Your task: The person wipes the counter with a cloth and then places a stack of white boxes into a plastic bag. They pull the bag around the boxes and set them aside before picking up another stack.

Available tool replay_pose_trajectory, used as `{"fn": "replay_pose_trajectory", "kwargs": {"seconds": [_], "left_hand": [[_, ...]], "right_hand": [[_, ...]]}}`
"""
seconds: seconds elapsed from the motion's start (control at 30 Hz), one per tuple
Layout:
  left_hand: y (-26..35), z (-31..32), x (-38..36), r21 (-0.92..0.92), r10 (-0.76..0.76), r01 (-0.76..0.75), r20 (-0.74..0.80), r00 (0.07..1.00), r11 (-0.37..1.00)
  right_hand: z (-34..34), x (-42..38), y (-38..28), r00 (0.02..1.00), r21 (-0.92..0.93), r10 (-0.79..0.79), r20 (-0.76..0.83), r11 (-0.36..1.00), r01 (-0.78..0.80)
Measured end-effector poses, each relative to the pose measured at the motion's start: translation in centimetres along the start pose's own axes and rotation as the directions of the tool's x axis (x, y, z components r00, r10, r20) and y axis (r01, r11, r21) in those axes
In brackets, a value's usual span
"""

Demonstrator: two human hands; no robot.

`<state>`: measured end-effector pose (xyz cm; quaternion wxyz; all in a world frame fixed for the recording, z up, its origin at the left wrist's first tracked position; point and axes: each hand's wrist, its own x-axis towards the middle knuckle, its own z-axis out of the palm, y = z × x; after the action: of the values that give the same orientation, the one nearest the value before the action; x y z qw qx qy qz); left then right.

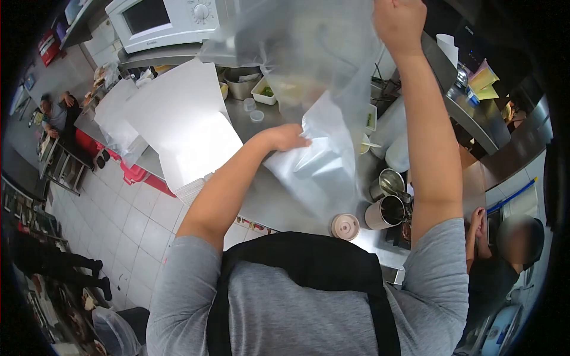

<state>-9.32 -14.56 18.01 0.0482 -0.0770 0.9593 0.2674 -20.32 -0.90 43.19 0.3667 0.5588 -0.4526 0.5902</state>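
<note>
A large translucent plastic bag [314, 53] is stretched out over the steel counter [264, 193]. My right hand [401, 26], raised high at the top edge of the view, is closed in a fist on its upper right edge. Lower down, my left hand [288, 137] pinches the bag's whiter, crumpled part, the thumb pointing right. The bag's lower end hangs close over the counter, near a round pinkish lid [345, 226]. Left of my left hand lies a stack of large white sheets [178, 121].
Behind the bag stand a metal pot [241, 83], a white tub with greens [265, 92] and small clear cups [256, 116]. Metal containers with ladles [389, 184] stand at the right. A microwave [166, 22] sits above. A co-worker [496, 273] is at the right; other people are at the left.
</note>
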Motion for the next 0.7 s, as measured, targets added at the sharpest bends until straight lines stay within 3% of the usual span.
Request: {"fn": "replay_pose_trajectory", "kwargs": {"seconds": [0.13,0.23,0.33,0.37,0.4,0.47,0.53,0.57,0.7], "left_hand": [[-4.3,5.3,0.7,0.114,-0.040,0.031,0.077,0.996,0.993],[-4.2,7.5,-0.5,0.206,-0.335,0.310,0.100,0.937,0.928],[-1.9,8.2,-3.1,0.108,-0.265,0.326,-0.379,0.887,0.939],[-0.9,7.8,-3.9,-0.033,-0.143,0.151,-0.573,0.807,0.988],[0.2,6.7,-4.8,-0.126,-0.055,-0.059,-0.747,0.663,0.990],[3.4,2.6,-7.2,0.035,0.128,-0.218,-0.893,0.431,0.975],[5.0,-2.3,-8.1,0.042,0.177,-0.422,-0.942,0.286,0.906],[4.9,-4.9,-7.8,-0.002,0.175,-0.481,-0.930,0.323,0.877],[7.8,-12.4,-5.4,-0.399,0.172,-0.680,-0.774,0.610,0.614]], "right_hand": [[-0.5,1.1,-1.0,0.989,-0.212,-0.138,-0.055,0.970,0.123],[-1.5,3.2,-2.3,0.972,-0.221,-0.220,-0.082,0.955,0.198],[-2.5,5.2,-3.6,0.949,-0.219,-0.305,-0.080,0.934,0.281],[-2.6,5.6,-3.6,0.945,-0.188,-0.317,-0.082,0.936,0.298],[-2.8,5.8,-3.6,0.940,-0.157,-0.329,-0.086,0.937,0.313],[-3.1,6.1,-3.6,0.929,-0.100,-0.356,-0.098,0.933,0.347],[-3.3,6.0,-3.5,0.916,-0.044,-0.386,-0.110,0.922,0.384],[-3.4,5.9,-3.7,0.923,0.002,-0.371,-0.097,0.928,0.373],[-4.4,6.1,-5.3,0.937,0.206,-0.341,-0.078,0.914,0.350]]}}
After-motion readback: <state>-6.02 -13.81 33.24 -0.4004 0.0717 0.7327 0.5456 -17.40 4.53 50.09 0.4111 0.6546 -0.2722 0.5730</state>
